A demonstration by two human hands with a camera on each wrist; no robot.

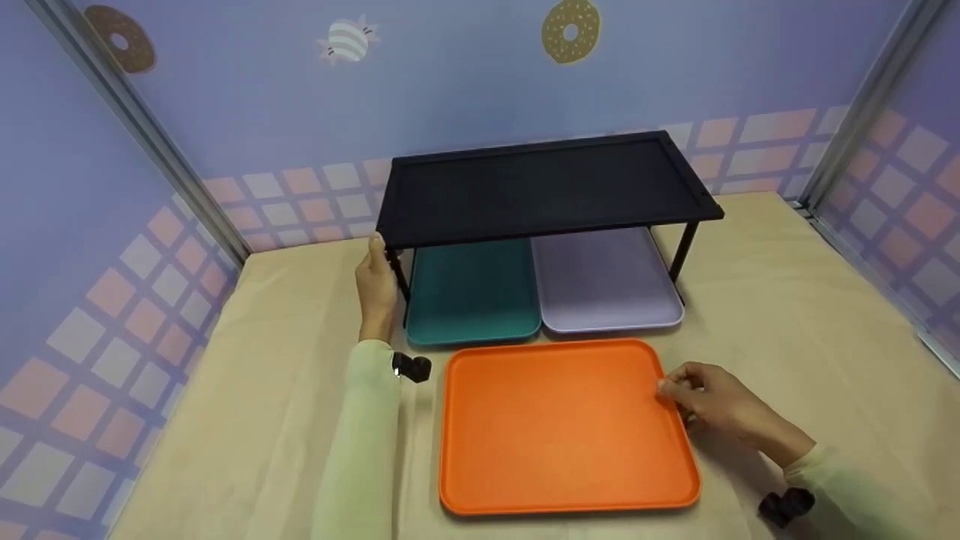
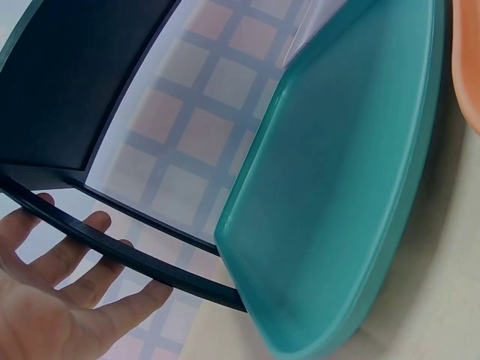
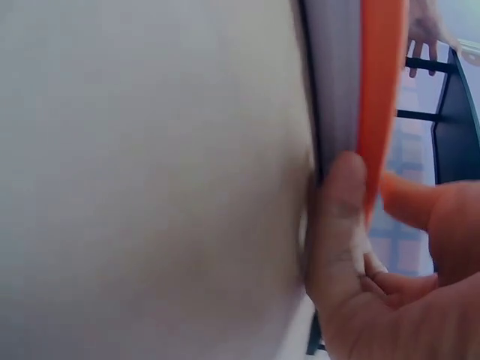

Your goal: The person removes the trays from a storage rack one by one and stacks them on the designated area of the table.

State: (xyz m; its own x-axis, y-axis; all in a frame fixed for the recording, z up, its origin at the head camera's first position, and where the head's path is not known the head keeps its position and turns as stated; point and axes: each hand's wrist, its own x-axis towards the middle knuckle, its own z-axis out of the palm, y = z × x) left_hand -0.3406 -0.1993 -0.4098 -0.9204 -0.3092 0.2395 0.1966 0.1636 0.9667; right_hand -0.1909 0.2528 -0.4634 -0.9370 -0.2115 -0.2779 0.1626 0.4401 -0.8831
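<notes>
A black rack with a flat top and thin legs stands over a teal tray and a lilac tray. My left hand grips the rack's left side at the front corner, its fingers around the black leg. In front of the rack lies an orange tray. On its right edge, my right hand pinches the rim, with the thumb on the upper side. From the right wrist, a greyish band runs along beneath the orange rim.
The table has a beige cloth. Behind stands a lilac wall with donut prints and pink-and-white checks, and more panels rise at both sides with metal posts at the corners.
</notes>
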